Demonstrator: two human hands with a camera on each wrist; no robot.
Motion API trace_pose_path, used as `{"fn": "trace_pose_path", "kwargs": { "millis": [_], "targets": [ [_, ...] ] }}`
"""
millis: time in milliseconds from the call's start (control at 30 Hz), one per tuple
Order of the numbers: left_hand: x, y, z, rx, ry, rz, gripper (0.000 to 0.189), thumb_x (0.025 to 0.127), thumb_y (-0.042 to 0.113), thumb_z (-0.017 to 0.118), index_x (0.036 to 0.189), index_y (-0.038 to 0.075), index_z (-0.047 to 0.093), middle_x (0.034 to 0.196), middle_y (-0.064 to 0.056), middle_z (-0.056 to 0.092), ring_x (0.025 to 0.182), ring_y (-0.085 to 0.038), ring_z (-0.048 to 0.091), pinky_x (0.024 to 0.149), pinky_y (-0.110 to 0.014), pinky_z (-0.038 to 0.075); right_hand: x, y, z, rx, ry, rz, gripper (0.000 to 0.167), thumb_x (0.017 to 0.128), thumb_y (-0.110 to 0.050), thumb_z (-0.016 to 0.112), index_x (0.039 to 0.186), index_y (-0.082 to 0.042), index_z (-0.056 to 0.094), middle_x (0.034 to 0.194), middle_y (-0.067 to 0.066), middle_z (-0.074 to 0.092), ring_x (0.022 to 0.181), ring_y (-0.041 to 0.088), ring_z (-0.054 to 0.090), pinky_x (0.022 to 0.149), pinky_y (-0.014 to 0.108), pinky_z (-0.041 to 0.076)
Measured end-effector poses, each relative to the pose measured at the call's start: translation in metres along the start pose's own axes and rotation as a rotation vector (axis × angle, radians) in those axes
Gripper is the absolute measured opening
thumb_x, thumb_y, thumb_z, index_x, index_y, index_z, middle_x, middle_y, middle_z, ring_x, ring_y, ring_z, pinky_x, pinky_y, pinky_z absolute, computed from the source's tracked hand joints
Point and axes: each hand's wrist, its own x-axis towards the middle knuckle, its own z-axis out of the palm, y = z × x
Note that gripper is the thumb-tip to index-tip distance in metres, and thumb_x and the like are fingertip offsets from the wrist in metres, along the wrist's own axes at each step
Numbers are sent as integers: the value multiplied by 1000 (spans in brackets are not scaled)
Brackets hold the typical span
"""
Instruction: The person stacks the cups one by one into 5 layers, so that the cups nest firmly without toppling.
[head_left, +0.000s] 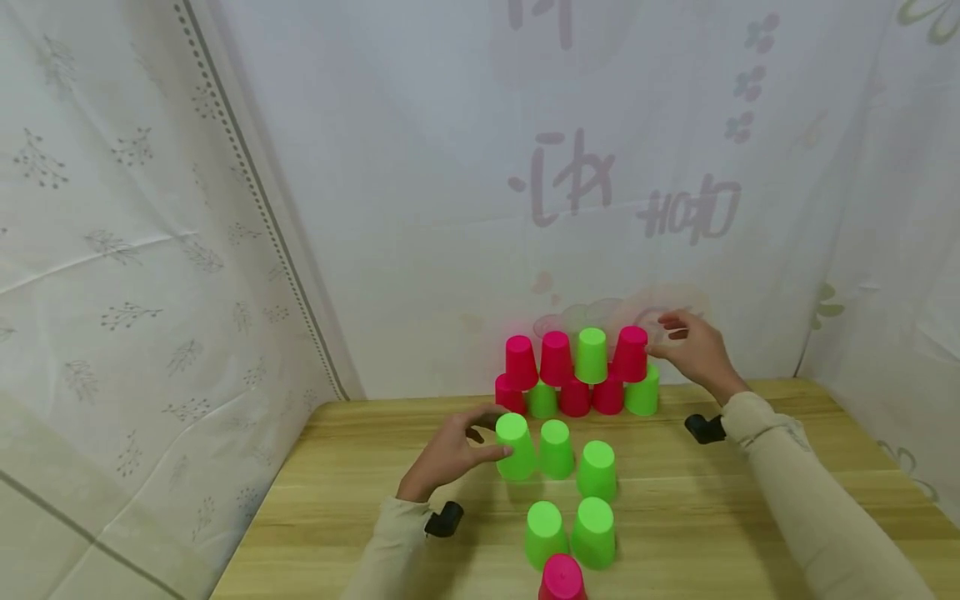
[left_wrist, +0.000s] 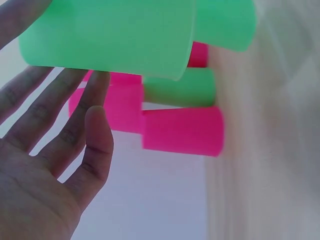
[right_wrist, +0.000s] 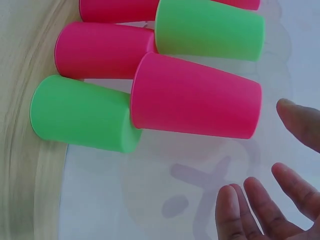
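In the head view my left hand [head_left: 459, 450] holds an upside-down green cup [head_left: 514, 450], thumb in front and fingers behind. The left wrist view shows this cup [left_wrist: 107, 37] raised off the table, its rim short of the wood. My right hand [head_left: 693, 354] is beside the rightmost pink cup [head_left: 630, 354] of a stack's upper row. In the right wrist view its fingers [right_wrist: 295, 192] are spread and apart from that pink cup [right_wrist: 197, 97], which sits tilted, overlapping a green cup [right_wrist: 82, 115] below.
The two-row stack of pink and green cups [head_left: 576, 398] stands near the table's back edge, by a white curtain [head_left: 420, 250]. Closer in stand green cups [head_left: 557, 450], [head_left: 597, 471], [head_left: 545, 533], [head_left: 594, 533] and a pink cup [head_left: 562, 577] on the wooden table [head_left: 337, 475].
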Motion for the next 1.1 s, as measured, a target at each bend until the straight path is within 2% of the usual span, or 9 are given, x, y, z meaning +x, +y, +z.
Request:
{"fn": "trace_pose_path", "kwargs": {
  "millis": [233,367,433,533,700,867,1100],
  "targets": [
    [15,15,-16,27,54,71,41,85,26,80,123,22,66,115,3,74,103,-17,67,83,-33,52,-17,-1,-6,7,59,-26,59,92,-31,72,138,0,51,140,27,54,124,47,53,96,63,50],
    [23,24,-21,41,86,101,43,85,24,81,125,22,65,114,1,75,103,-18,68,83,-35,53,-27,-3,-4,22,76,-56,56,92,-25,73,137,1,52,138,26,54,122,46,54,94,61,51],
    [26,27,-23,45,91,112,44,85,24,80,126,22,65,114,0,75,103,-19,68,83,-37,53,-31,-4,-2,21,83,-68,53,91,-24,74,135,0,55,137,25,56,120,44,55,92,55,54],
    [31,30,-24,48,95,118,42,85,24,80,125,22,65,113,0,74,103,-19,68,84,-40,54,-36,-4,2,24,90,-84,51,90,-23,75,132,0,57,134,23,58,119,42,57,86,40,56],
    [38,34,-27,45,108,121,42,85,22,80,125,20,66,112,-1,75,102,-18,68,84,-42,55,-43,-4,7,26,91,-95,49,89,-23,77,130,-1,59,133,21,59,117,40,58,79,17,48],
    [44,39,-31,47,123,122,42,86,23,79,125,21,65,112,0,75,102,-18,68,84,-39,54,-50,-7,11,51,73,-120,48,89,-23,76,129,-2,59,130,19,61,116,35,59,76,11,48],
    [57,43,-31,74,146,131,40,87,26,78,125,21,65,111,0,75,104,-18,67,84,-40,54,-66,-16,19,72,11,-145,43,89,-22,76,126,-4,61,124,17,65,111,28,60,78,14,53]
  ]
}}
